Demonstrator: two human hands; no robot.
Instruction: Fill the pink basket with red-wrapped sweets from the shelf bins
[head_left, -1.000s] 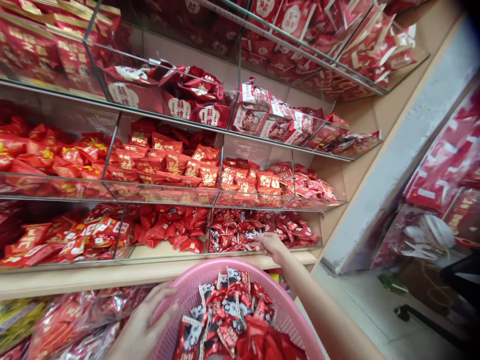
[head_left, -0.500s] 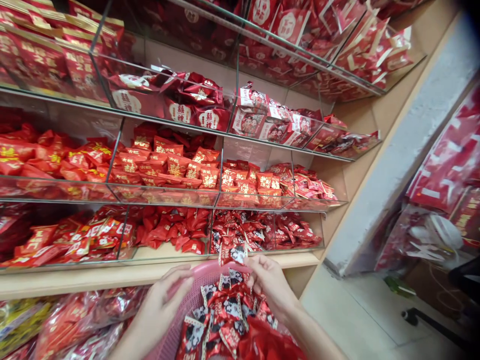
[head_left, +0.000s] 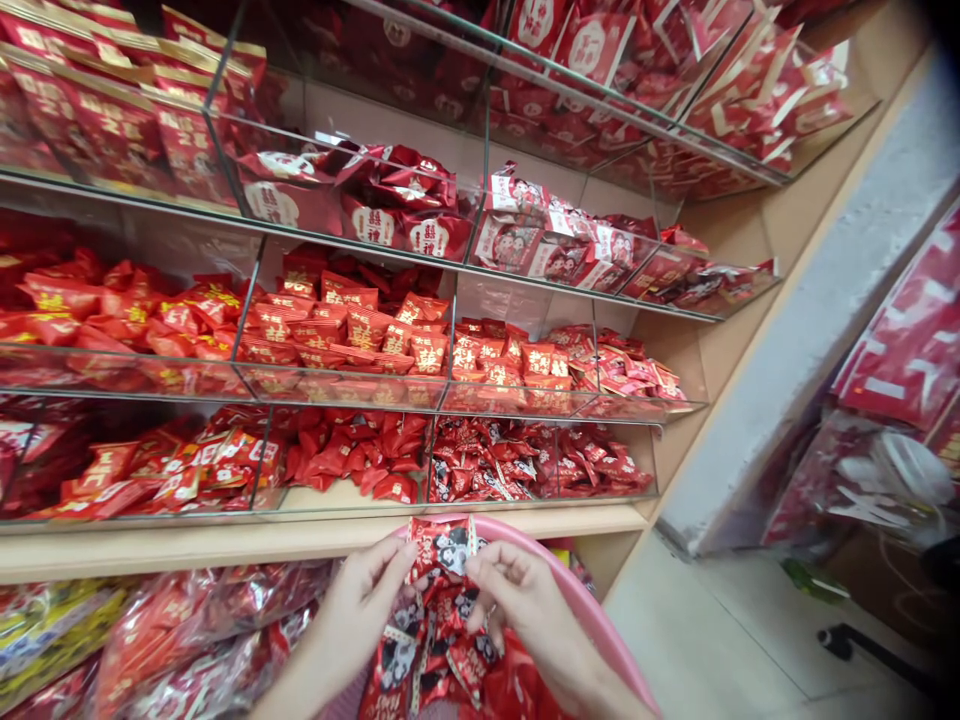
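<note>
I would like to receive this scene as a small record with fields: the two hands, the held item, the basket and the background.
Left hand: holds the left end of a small red foil packet with black-and-white pictures
Right hand: holds the same packet's right end
Packet position: over a round pink plastic basket
Basket contents: similar packets; plain glossy red wrapped pieces at lower right
Background: wooden shelves with clear glass fronts, holding red packets in compartments

The left forearm (head_left: 304, 675) and right forearm (head_left: 600, 685) are angled inward from the lower edge of view, the left hand (head_left: 360, 600) and right hand (head_left: 531, 600) being held level, near each other but apart, with both thumbs (head_left: 487, 578) pointed inward and the right fingers (head_left: 489, 622) curled underneath.
</note>
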